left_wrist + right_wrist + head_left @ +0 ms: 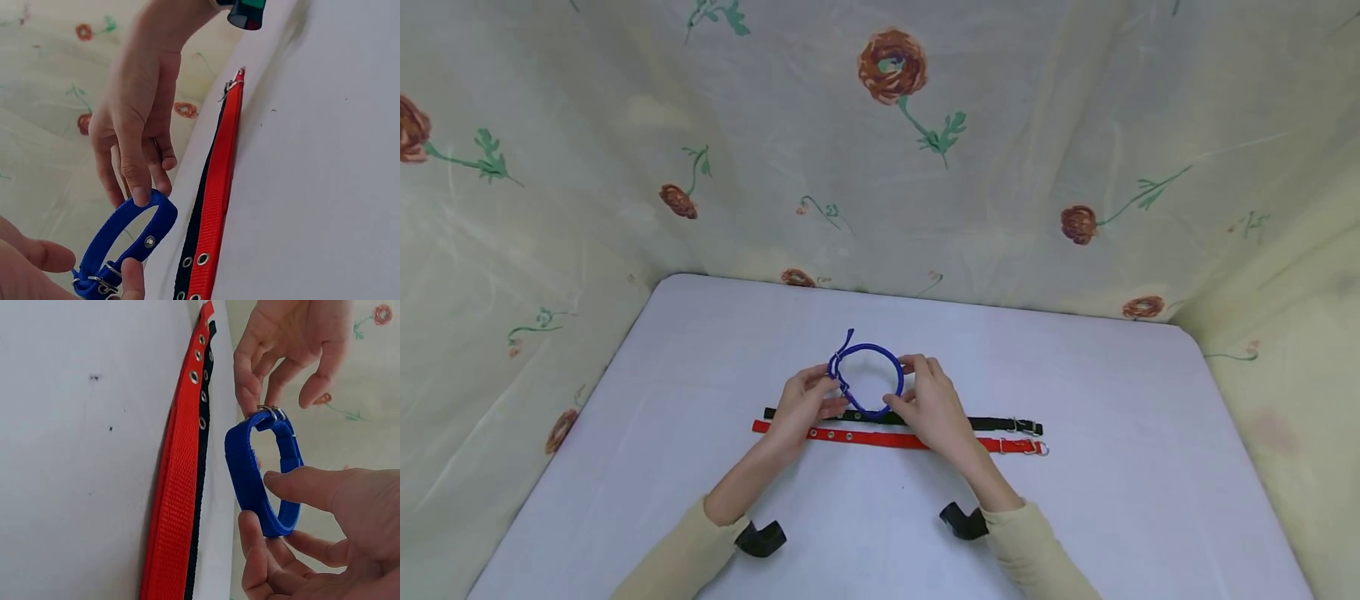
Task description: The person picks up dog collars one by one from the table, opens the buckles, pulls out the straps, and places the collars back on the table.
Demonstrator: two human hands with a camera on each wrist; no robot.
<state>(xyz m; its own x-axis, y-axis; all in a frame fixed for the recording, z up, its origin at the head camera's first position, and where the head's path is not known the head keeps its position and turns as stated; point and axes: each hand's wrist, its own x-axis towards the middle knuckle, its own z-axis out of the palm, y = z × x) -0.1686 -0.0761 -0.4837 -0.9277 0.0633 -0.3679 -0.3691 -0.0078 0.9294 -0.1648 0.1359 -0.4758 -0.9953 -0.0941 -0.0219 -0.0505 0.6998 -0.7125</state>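
Blue collar (240,464): buckled into a round loop and held up beyond the red collar (880,439), apparently off the bench (1120,383). Black collar (992,423) lay stretched out just beside the red collar, on its far side.

Left hand (797,408): grasping the blue collar at the buckle (270,414), above the red collar's eyelet end. Right hand (934,408): pinching the loop opposite the buckle, thumb on one side and fingers on the other, nearer the red collar's ring end.

Handling (judged): light, a small load for either hand. The band looked like woven webbing, soft enough to bend yet springy enough to keep its loop. Cloth probably not slippery; metal buckle and eyelet (150,242) likely harder and smoother. Nothing seemed fragile, though a hard squeeze would probably flatten the loop.

Best hold (judged): the flat of the band opposite the buckle, with a second grip on webbing close to the buckle, leaving the metal free. The loose tail (850,337) looked a poor handle, being short and floppy.
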